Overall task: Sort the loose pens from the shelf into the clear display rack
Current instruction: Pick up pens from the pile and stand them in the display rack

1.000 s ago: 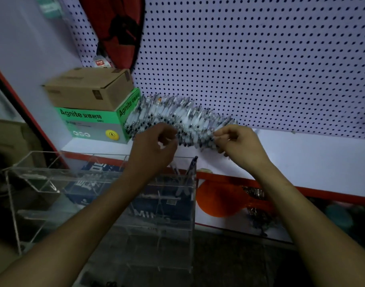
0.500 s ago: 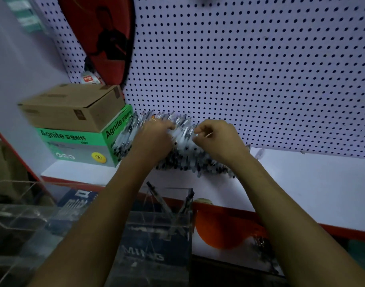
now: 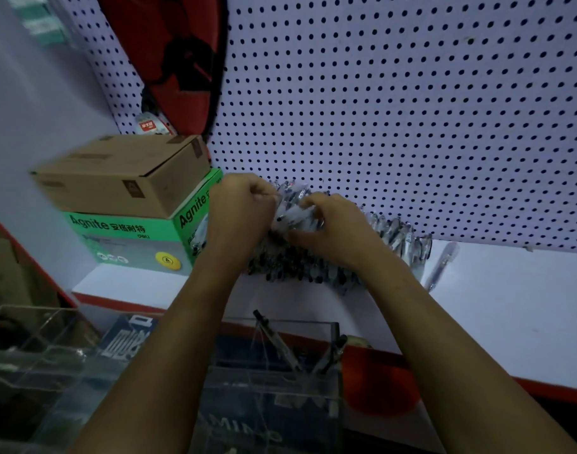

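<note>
A heap of loose clear-barrelled pens (image 3: 316, 267) lies on the white shelf (image 3: 496, 309) against the pegboard. My left hand (image 3: 239, 217) and my right hand (image 3: 336, 231) are both on top of the heap, fingers curled round a small bunch of pens (image 3: 293, 214) between them. One stray pen (image 3: 442, 263) lies apart at the right end of the heap. The clear display rack (image 3: 274, 381) stands below the shelf edge, with a few pens leaning in its right compartment.
A brown carton (image 3: 123, 175) sits on a green Agnite box (image 3: 133, 240) at the shelf's left end. A red paddle cover (image 3: 175, 60) hangs on the pegboard (image 3: 411, 109). An orange object (image 3: 375, 381) lies on the lower shelf.
Both hands moved from the heap's front edge up onto its top and closed together on a bunch of pens. The view shifted closer to the shelf.
</note>
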Motion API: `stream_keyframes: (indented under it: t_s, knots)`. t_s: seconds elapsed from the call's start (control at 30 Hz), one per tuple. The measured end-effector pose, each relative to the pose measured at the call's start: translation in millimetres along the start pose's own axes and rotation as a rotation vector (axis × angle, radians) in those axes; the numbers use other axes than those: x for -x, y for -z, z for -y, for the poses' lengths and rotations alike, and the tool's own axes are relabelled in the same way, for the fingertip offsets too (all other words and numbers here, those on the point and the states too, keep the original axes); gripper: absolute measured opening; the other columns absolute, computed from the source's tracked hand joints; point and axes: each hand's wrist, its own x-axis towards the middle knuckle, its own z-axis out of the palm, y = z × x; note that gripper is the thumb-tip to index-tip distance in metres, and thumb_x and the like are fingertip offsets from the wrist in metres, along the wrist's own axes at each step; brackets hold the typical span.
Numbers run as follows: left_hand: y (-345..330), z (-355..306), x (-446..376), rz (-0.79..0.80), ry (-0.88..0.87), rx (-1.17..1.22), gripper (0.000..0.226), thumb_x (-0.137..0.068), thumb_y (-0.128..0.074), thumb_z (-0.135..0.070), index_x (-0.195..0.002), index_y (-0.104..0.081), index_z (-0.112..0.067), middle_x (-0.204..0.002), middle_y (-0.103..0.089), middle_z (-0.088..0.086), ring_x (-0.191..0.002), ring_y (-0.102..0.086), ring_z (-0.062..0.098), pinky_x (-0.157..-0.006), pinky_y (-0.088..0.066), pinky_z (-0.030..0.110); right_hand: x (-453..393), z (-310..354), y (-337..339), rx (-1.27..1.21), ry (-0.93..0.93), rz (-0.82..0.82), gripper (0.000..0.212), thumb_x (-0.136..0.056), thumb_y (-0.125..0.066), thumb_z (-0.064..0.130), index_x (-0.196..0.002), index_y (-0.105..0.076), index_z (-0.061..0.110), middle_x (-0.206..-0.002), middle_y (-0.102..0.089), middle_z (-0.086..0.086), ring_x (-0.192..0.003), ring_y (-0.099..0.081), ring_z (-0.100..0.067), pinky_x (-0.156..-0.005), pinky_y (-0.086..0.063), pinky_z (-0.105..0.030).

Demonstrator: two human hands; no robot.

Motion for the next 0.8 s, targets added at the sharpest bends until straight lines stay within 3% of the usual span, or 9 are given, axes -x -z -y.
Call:
stream_keyframes:
  t_s: [0.1, 0.2, 0.3, 0.4, 0.5, 0.63, 0.73, 0.8]
  knots:
    - [6.2, 0.7, -5.5, -0.094, 0.108, 0.064, 0.015, -0.079, -0.066, -0.010, -0.065, -0.071, -0.009, -0.062, -0.069, -0.003, -0.056, -0.064, 0.012, -0.059, -0.057, 0.033, 2.2, 2.1, -0.8, -0.005, 0.027, -0.101, 0.038, -0.083, -0.071, 0.046, -0.104, -0.064, 0.015, -0.097, -0.066, -0.007, -0.086, -0.060, -0.022, -0.077, -0.054, -0.039]
    - [13.5, -0.2, -5.0, -0.104, 0.250, 0.195, 0.020, -0.079, -0.074, -0.025, -0.067, -0.066, -0.011, -0.063, -0.069, 0.006, -0.058, -0.068, 0.028, -0.059, -0.059, 0.045, 4.4, 7.6, 0.1, -0.005, -0.005, -0.098, 0.042, -0.079, -0.070, 0.057, -0.096, -0.061, 0.019, -0.089, -0.060, -0.001, -0.080, -0.055, -0.018, -0.072, -0.050, -0.035]
    - [24.1, -8.1, 1.8, -0.070, 0.367, 0.321, 0.023, -0.081, -0.076, -0.018, -0.068, -0.059, -0.009, -0.063, -0.069, 0.011, -0.054, -0.066, 0.028, -0.058, -0.060, 0.041, 4.1, 9.8, 0.3, 0.007, -0.044, -0.112, 0.041, -0.079, -0.069, 0.057, -0.091, -0.057, 0.020, -0.083, -0.058, 0.001, -0.076, -0.053, -0.018, -0.066, -0.042, -0.031]
    - [35.1, -15.6, 6.4, -0.005, 0.488, 0.537, 0.024, -0.084, -0.074, -0.011, -0.069, -0.055, -0.008, -0.062, -0.066, 0.012, -0.048, -0.060, 0.018, -0.052, -0.056, 0.028, 6.7, 13.6, 1.9, -0.061, -0.106, -0.152, 0.027, -0.083, -0.065, 0.041, -0.092, -0.058, 0.016, -0.071, -0.058, 0.001, -0.068, -0.054, -0.021, -0.061, -0.043, -0.030]
    - [45.6, -22.3, 6.5, 0.087, 0.640, 0.683, 0.014, -0.087, -0.070, -0.009, -0.078, -0.063, -0.001, -0.062, -0.064, 0.011, -0.047, -0.056, 0.014, -0.049, -0.051, 0.020, 9.9, 23.1, 8.3, -0.228, -0.199, -0.196, 0.028, -0.086, -0.058, 0.037, -0.105, -0.066, 0.018, -0.068, -0.062, 0.004, -0.060, -0.055, -0.014, -0.063, -0.053, -0.031]
    - [51.8, -32.6, 7.2, 0.217, 0.851, 0.996, 0.006, -0.093, -0.059, -0.007, -0.092, -0.061, -0.002, -0.064, -0.064, 0.008, -0.047, -0.059, 0.009, -0.047, -0.050, 0.016, 18.2, 29.4, 21.2, -0.527, -0.300, -0.275, 0.019, -0.093, -0.056, 0.032, -0.088, -0.070, 0.021, -0.064, -0.063, 0.003, -0.049, -0.043, -0.014, -0.049, -0.042, -0.020]
    - [55.0, -44.5, 12.9, 0.306, 0.920, 1.231, 0.010, -0.096, -0.054, -0.008, -0.094, -0.060, 0.000, -0.065, -0.067, 0.009, -0.048, -0.061, 0.008, -0.046, -0.052, 0.015, 27.3, 35.3, 35.8, -0.797, -0.451, -0.333, 0.027, -0.094, -0.057, 0.029, -0.085, -0.069, 0.006, -0.069, -0.064, -0.012, -0.062, -0.048, -0.019, -0.065, -0.049, -0.039]
    - [57.0, -50.8, 19.2, 0.394, 0.889, 1.265, 0.012, -0.097, -0.052, -0.008, -0.096, -0.061, -0.001, -0.068, -0.068, 0.008, -0.050, -0.062, 0.009, -0.048, -0.053, 0.016, 34.2, 39.0, 47.7, -0.948, -0.517, -0.312, 0.021, -0.095, -0.059, 0.024, -0.089, -0.072, 0.008, -0.077, -0.069, -0.009, -0.065, -0.057, -0.017, -0.066, -0.051, -0.033]
